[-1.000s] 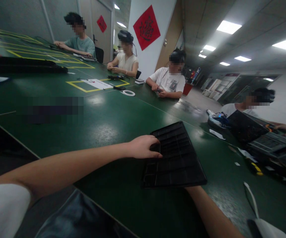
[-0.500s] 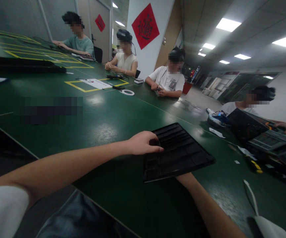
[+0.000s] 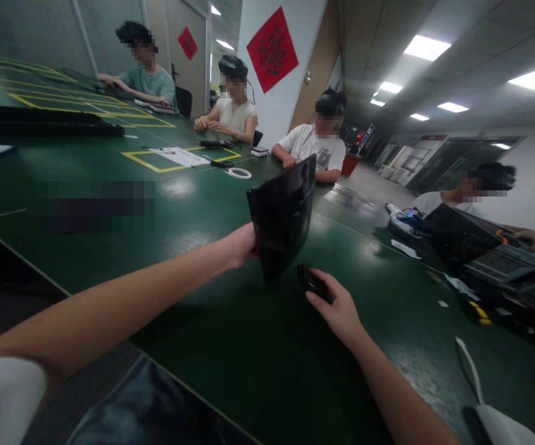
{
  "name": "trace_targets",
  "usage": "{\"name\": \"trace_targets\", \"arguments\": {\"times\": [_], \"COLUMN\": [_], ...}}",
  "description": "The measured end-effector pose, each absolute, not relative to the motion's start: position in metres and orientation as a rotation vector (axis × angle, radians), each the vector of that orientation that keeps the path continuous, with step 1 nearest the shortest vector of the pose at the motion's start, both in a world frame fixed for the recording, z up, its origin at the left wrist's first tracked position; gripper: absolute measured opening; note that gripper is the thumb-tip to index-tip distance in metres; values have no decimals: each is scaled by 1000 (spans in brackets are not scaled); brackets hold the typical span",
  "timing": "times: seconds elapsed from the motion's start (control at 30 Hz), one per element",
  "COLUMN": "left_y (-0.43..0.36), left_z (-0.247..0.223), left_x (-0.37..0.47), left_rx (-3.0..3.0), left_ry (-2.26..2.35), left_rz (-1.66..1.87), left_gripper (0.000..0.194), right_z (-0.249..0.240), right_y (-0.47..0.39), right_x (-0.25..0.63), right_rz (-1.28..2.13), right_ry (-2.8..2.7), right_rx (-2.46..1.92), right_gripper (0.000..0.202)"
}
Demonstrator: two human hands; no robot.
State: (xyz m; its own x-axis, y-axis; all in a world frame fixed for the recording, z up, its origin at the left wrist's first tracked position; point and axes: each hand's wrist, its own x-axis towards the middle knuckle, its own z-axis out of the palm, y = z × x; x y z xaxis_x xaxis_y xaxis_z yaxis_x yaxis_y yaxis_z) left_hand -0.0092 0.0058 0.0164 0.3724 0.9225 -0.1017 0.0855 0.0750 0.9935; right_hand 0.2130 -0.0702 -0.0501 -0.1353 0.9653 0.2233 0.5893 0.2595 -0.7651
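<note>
My left hand [image 3: 242, 246] grips a black plastic tray [image 3: 282, 213] by its left edge and holds it tipped up on edge above the green table [image 3: 193, 210], its glossy underside turned toward me. My right hand [image 3: 336, 306] rests on the table just below and right of the tray. Its fingers are closed on a small black object [image 3: 312, 281]. What the object is cannot be made out.
Several seated people work along the far and right sides of the table. A yellow taped rectangle with a white sheet [image 3: 180, 156] and a white ring [image 3: 240, 173] lie further up. Black trays and equipment [image 3: 494, 259] crowd the right side. A dark sheet [image 3: 151, 408] lies near me.
The tray lay flat on the table; my left hand has swung it up onto its edge. My right hand, hidden under it before, now shows holding a small black object.
</note>
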Motion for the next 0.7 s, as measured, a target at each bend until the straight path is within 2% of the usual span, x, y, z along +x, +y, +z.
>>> {"name": "trace_targets", "arguments": {"times": [0.13, 0.3, 0.57, 0.7], "left_y": [5, -2, -3, -2], "left_z": [18, 21, 23, 15], "left_x": [-8, -6, -6, -5], "left_rx": [943, 796, 837, 1101], "left_ry": [980, 890, 812, 867], "left_rz": [719, 654, 632, 719], "left_gripper": [40, 34, 37, 34], "right_z": [-52, -51, -52, -52], "right_y": [-70, -70, -69, -69], "right_x": [213, 212, 214, 215], "right_rz": [684, 712, 705, 679], "right_ry": [-1799, -1766, -1765, -1781], "right_rx": [-1409, -1406, -1389, -1403], "right_gripper": [47, 47, 47, 47]}}
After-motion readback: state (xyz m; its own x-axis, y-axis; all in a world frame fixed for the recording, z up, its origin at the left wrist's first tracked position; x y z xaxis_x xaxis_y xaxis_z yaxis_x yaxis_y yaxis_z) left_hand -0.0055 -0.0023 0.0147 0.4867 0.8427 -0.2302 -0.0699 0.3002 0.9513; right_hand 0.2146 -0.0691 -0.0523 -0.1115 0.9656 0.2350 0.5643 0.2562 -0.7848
